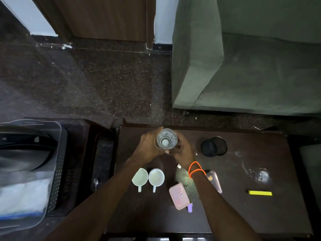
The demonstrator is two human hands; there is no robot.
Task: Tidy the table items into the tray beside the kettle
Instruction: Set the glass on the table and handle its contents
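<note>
A dark bench carries two pale mugs, a pink box and a yellow marker — above its far edge, the left hand and right hand together grip an upright clear glass.

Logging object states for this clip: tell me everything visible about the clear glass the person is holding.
The glass is a clear, colourless tumbler that looks like real glass, seen from straight above: round rim, faint vertical ribbing, a pale circular base. It looks empty and upright. It is held over the far edge of the dark table, the left hand gripping its left side and the right hand its right.
</note>
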